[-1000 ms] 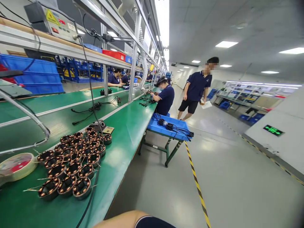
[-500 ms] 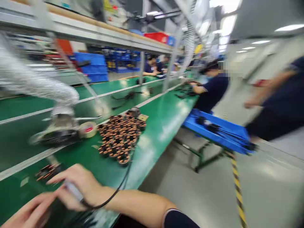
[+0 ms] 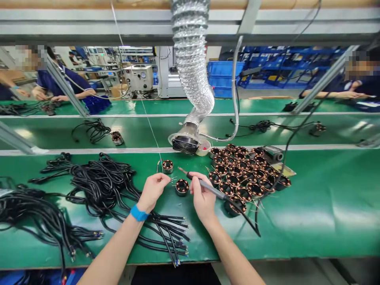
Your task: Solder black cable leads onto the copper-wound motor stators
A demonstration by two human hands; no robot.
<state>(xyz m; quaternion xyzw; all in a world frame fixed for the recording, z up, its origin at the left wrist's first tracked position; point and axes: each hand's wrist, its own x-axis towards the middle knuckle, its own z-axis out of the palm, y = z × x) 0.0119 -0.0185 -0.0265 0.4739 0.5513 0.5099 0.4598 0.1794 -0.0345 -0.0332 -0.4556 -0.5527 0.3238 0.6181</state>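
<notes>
Your left hand (image 3: 154, 189), with the blue band on its wrist, had its thumb and forefinger closed together at the fine wire ends beside the near copper-wound ring (image 3: 182, 187), though whether it gripped them you could not tell. Your right hand (image 3: 203, 198) was curled around the grey soldering iron (image 3: 212, 188), its tip pointing left above that ring, which sat on the green bench (image 3: 314, 213) between your hands, left of the cluster of rings (image 3: 242, 170).

Head-worn view looks forward and down at both hands (image 3: 178, 194).
</notes>
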